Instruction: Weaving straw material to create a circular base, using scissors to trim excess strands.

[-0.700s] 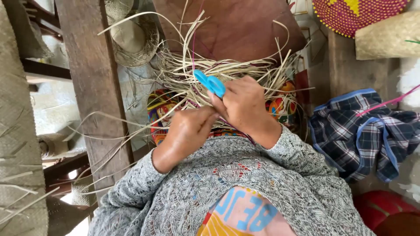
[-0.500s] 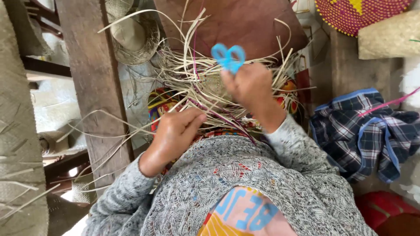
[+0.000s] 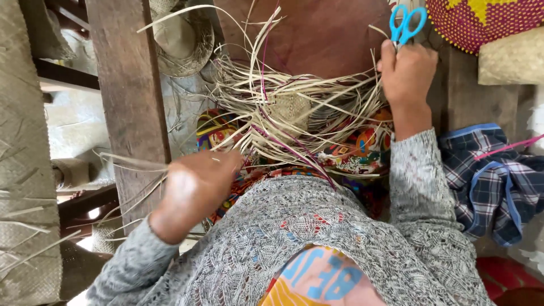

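The right hand (image 3: 407,71) is closed around a pair of blue-handled scissors (image 3: 406,24), the finger loops sticking up above the knuckles; the blades are hidden inside the grip. A moment ago this hand held the scissors low over the work, close to the other hand; it has since swung up and out to the right, so the cutting looks finished for now and the tool is being carried clear. The left hand (image 3: 195,190) has pulled back toward the body and to the left, its fingers curled on a few pale straw strips (image 3: 133,164) that trail off past a wooden post (image 3: 127,96); whether it pinches or only rests on them I cannot tell, as it is blurred.

Between the hands, on the lap, lies the half-woven straw piece (image 3: 289,110), a small plaited centre with long loose strands fanning out, a few of them purple (image 3: 283,144). Under it is a brightly patterned cloth (image 3: 362,150). Farther out: a woven straw hat (image 3: 181,39) upper left, a red and yellow woven mat (image 3: 481,22) upper right, a blue plaid cloth (image 3: 493,181) at the right, and a plaited mat (image 3: 22,170) along the left edge.
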